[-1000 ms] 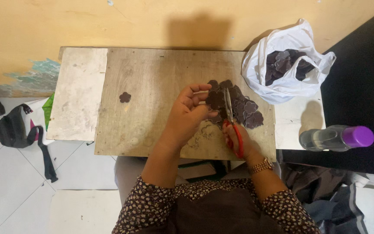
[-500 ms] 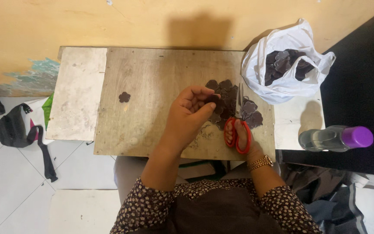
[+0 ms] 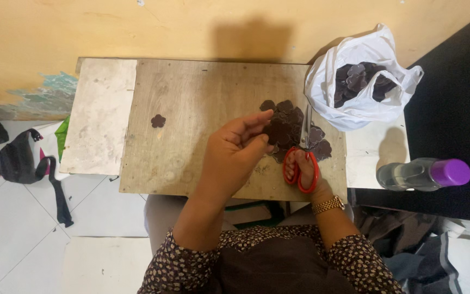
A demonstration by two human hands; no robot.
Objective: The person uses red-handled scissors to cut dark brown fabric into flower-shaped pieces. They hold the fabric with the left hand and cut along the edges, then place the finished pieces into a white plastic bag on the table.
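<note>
Right now I am pinching a dark fabric piece (image 3: 278,130) in my left hand (image 3: 235,155) above the wooden board (image 3: 191,109), while my right hand (image 3: 303,169), at its three o'clock, is gripping red scissors (image 3: 300,166), blades pointing toward twelve o'clock into the piece.

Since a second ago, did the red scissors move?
Yes. The red scissors, in the right hand, swung from slanted to nearly upright, blades pointing toward the wall, judged against the wooden board.
</note>
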